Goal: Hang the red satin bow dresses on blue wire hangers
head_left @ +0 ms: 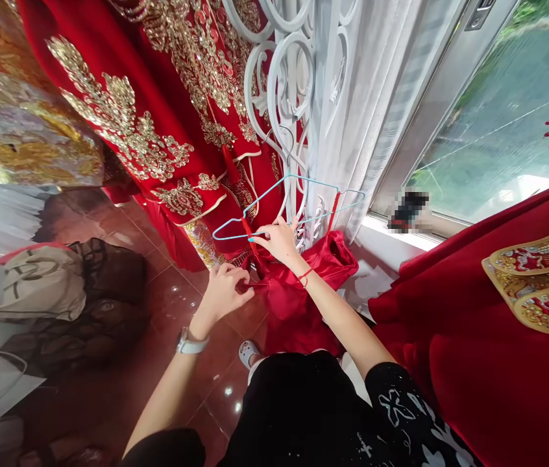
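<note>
Right hand [279, 240]: fingers closed on the lower bar of the wire hanger [288, 176], beside its left red clip [248, 230]. The grip probably keeps the light frame from swinging.
Left hand [223, 290]: just below and left of the right hand, fingertips pinched together on an edge of the red satin garment [304, 292], holding that edge up near the clip.
Wire hanger: pale blue and above the right hand. Its hook seems caught in the white scrollwork [284, 71], which would hold it at arm height.
Red satin garment: sags below both hands, bunched toward the tiled floor [167, 292]. Whether either clip grips it is unclear.
Embroidered gown [158, 97]: hangs up and left of the hands, apart from them.
</note>
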{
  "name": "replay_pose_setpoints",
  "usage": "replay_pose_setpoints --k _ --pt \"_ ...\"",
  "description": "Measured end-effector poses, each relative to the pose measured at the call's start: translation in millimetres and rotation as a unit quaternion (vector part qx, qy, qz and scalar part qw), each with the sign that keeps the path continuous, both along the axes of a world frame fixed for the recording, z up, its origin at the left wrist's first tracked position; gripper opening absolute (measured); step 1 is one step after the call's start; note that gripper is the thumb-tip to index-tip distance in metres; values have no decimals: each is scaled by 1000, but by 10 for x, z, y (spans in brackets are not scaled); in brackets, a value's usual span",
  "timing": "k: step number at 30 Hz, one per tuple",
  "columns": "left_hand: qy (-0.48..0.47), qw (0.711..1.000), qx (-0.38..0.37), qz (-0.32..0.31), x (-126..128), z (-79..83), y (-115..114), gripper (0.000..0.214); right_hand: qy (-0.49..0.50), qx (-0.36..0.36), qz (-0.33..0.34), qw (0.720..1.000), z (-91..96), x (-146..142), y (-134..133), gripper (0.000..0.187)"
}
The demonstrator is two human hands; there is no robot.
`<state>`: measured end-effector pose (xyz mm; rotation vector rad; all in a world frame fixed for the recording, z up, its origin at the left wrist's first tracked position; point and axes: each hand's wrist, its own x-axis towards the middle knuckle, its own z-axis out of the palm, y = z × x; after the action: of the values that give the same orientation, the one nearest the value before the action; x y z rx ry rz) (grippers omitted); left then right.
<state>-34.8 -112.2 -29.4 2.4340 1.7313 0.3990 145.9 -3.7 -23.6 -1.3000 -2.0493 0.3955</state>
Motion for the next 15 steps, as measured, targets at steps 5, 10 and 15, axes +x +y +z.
replay_pose_setpoints --k 5,10,15 --pt "-49 997 -30 -60 -102 251 172 2 -3 36 24 999 47 -40 -61 32" --pt "-233 972 35 0 -67 104 202 12 17 66 56 996 72 -136 -77 23" --pt "-461 862 110 179 -114 -149 200 17 41 33 36 998 23 -128 -54 20"
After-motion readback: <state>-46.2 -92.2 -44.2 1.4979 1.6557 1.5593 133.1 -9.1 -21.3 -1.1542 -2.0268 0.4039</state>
